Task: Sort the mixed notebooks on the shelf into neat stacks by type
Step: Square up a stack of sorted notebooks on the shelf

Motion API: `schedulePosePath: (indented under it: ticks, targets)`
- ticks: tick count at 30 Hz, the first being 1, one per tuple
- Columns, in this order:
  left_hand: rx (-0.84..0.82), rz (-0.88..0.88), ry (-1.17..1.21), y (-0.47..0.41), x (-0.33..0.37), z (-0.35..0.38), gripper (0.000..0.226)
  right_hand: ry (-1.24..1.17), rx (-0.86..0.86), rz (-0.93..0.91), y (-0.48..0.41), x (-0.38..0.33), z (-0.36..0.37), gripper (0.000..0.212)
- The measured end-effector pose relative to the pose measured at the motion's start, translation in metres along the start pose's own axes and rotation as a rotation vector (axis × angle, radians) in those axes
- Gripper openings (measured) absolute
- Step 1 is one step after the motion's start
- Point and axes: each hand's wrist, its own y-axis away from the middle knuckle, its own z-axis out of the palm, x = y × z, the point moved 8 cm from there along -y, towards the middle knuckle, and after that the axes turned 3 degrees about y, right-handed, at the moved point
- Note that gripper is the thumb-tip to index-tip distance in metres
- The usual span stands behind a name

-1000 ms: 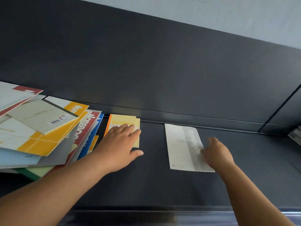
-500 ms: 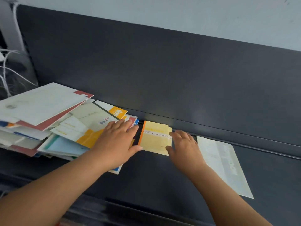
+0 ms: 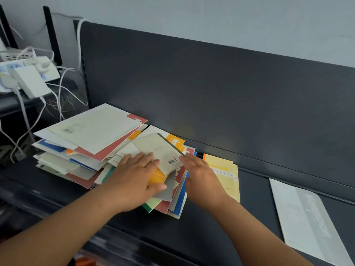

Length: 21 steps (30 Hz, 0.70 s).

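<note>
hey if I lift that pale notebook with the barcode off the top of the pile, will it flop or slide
Probably light and a bit floppy: the notebook looks thin, with a paper cover. It may also slide easily, since it lies askew on the loose, uneven pile.

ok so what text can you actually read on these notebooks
No text can be quoted; nothing reads clearly.
Orange corner: white letters, partly covered, unreadable.
Yellow notebook: orange word, blurred.
Grey notebook: large pale lettering, blurred.
Cream notebook: barcode label, digits too small.
White notebook: barcode label, too small.
</note>
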Motion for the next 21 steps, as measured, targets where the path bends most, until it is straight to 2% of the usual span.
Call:
schedulePosePath:
  ticks: [2,4,7,10,12,15,18,19,21]
  targets:
    - [-0.01,0.074,0.03,0.002,0.011,0.002,0.07,0.055,-0.015,-0.039,-0.002,-0.001,0.009,0.076]
    - [-0.01,0.127,0.049,0.003,0.021,0.001,0.069,0.08,0.001,-0.075,-0.002,0.0,0.017,0.075]
    - [0.033,0.164,0.068,0.003,0.03,-0.004,0.068,0.144,0.153,-0.11,0.003,0.003,0.014,0.063]
    - [0.103,0.142,0.102,0.0,0.035,-0.013,0.071,0.071,0.287,0.007,0.013,0.02,-0.005,0.048]
    - [0.142,0.108,0.147,-0.003,0.041,-0.019,0.072,-0.206,0.364,0.23,0.022,0.047,-0.021,0.037]
    - [0.18,0.005,0.378,-0.013,0.052,-0.027,0.06,-0.861,0.372,0.545,0.036,0.081,-0.022,0.028]
    - [0.072,-0.21,0.948,-0.032,0.057,-0.011,0.035,-1.382,0.347,0.639,0.042,0.083,-0.012,0.029]
    - [0.017,-0.286,1.181,-0.038,0.06,-0.002,0.026,-1.471,0.349,0.635,0.043,0.083,-0.009,0.03]
    - [-0.084,-0.373,1.498,-0.049,0.069,0.016,0.026,-1.578,0.361,0.61,0.047,0.081,-0.01,0.03]
